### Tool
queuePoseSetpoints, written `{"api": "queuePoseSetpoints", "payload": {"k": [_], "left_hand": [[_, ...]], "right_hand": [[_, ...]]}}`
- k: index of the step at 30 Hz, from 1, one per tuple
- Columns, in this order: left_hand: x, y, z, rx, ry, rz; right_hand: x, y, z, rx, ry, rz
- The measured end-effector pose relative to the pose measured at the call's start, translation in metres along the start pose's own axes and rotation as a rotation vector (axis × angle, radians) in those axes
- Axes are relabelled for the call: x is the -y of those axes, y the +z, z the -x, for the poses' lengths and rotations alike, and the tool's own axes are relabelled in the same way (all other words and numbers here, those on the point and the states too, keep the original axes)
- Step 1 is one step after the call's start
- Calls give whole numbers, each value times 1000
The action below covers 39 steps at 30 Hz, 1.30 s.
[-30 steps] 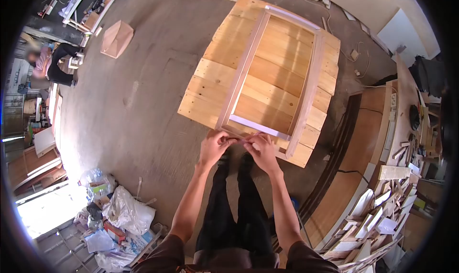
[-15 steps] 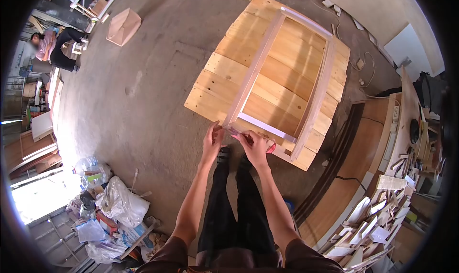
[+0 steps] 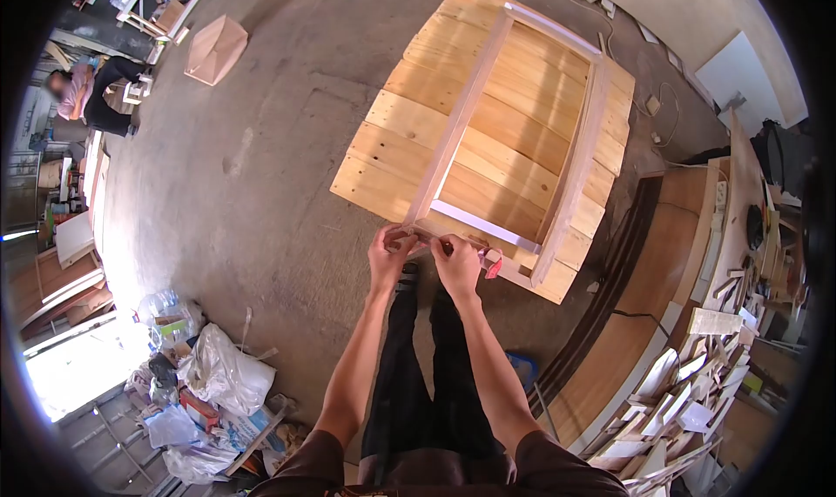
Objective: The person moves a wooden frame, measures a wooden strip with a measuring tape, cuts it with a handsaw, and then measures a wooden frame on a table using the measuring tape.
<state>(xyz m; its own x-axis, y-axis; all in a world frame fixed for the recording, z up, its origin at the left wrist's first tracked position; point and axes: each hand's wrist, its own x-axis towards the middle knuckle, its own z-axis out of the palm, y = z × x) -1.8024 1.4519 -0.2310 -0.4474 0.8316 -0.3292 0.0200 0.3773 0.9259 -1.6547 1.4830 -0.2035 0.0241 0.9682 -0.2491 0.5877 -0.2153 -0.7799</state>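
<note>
A wooden frame (image 3: pixel 461 131) with whitish end faces lies on a panel of pale planks (image 3: pixel 396 114). Both my hands are at the frame's near left corner. My left hand (image 3: pixel 389 251) is closed, its fingertips bunched against that corner; what they pinch, if anything, is too small to make out. Close beside it on the right, my right hand (image 3: pixel 456 264) has its thumb and fingers pinched together over the near rail. From its outer side sticks a small red object (image 3: pixel 494 265), whose kind I cannot make out; the rest is covered by the hand.
To the left stand a cardboard box (image 3: pixel 216 50) and, farther off, a person (image 3: pixel 91 97) bending forward. Plastic bags (image 3: pixel 222 371) and bottles crowd the lower left. Wood offcuts (image 3: pixel 666 410) are piled at lower right, next to long boards (image 3: pixel 640 279). A cable (image 3: pixel 670 118) crosses the floor.
My left fingers have curled in more tightly at the corner. My right hand has turned slightly, and more of the red object shows. The view has shifted a little.
</note>
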Motion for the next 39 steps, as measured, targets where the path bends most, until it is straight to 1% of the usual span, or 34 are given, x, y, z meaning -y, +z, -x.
{"api": "queuePoseSetpoints", "payload": {"k": [4,6,7,9,10,12,13,15,16,18,19,21,22,24,27,28,30,31,33,36,37,39], "left_hand": [[-5,1,-2,-15,-67,59],[-4,0,-5,-7,-93,170],[-3,-1,-6,-4,-92,169],[-2,-2,-8,-5,-192,34],[-1,-2,-9,-2,-191,33],[6,-4,-10,46,-89,84],[13,-4,-11,48,-89,82],[18,-2,-12,53,-87,268],[16,-1,-12,54,-88,269],[10,-2,-9,-8,-225,115],[6,-1,-8,-7,-228,115],[5,0,-5,-19,-135,161],[9,-1,-6,-20,-136,162],[14,-2,-8,2,-41,53],[17,-4,-10,-19,-60,-11],[5,-2,-8,-20,-63,-11],[-14,1,-3,-63,-253,70],[-11,0,-4,-65,-255,70],[-1,-2,-5,-35,-143,154],[13,-4,-7,-30,-121,190],[14,-4,-7,-31,-123,189],[16,-5,-9,-73,-205,52]], "right_hand": [[4,5,2,-15,56,67],[7,7,4,-19,77,114],[7,8,4,-30,73,123],[7,7,4,-45,72,132],[8,6,4,-43,59,137],[9,6,4,-43,49,140],[9,6,3,-45,49,155],[9,5,2,-49,49,172],[8,6,2,-58,46,168],[7,6,1,-65,44,166],[7,6,1,-59,37,161],[6,6,1,-51,33,159],[6,6,1,-49,37,163],[6,6,1,-45,39,168],[6,7,1,-48,37,168],[7,7,1,-56,22,161],[9,7,2,-62,7,153],[9,7,2,-53,6,155],[11,7,3,-41,3,158],[13,10,3,-36,4,161],[13,11,3,-58,-9,168],[13,12,2,-77,-19,176]]}}
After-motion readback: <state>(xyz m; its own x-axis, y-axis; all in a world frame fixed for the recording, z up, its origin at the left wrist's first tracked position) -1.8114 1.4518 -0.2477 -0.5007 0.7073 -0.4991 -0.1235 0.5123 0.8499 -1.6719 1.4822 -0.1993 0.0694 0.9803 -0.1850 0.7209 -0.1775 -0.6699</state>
